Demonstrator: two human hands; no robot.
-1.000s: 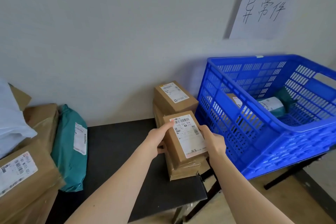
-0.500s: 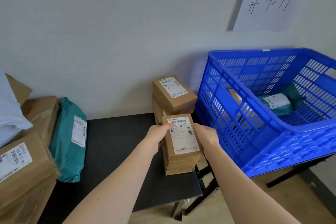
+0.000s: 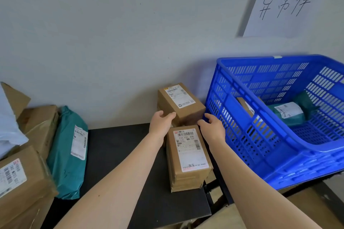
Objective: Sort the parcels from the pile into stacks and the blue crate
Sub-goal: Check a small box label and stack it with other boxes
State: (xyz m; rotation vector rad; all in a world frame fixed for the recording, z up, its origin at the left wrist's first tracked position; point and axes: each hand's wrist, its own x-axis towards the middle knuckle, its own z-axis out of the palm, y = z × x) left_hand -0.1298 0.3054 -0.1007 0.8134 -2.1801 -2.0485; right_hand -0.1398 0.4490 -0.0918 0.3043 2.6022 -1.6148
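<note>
Head view: our left hand (image 3: pixel 162 120) and right hand (image 3: pixel 212 126) are open and empty, flanking the rear box (image 3: pixel 181 104), probably to square it at the surface's (image 3: pixel 121 154) right edge.

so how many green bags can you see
2. One green bag stands beside the brown boxes at the left; a second green bag lies in the blue crate. More may be hidden.

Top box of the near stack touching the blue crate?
Apart. Head view: the right arm and a dark strip of table lie between top box and blue crate.
</note>
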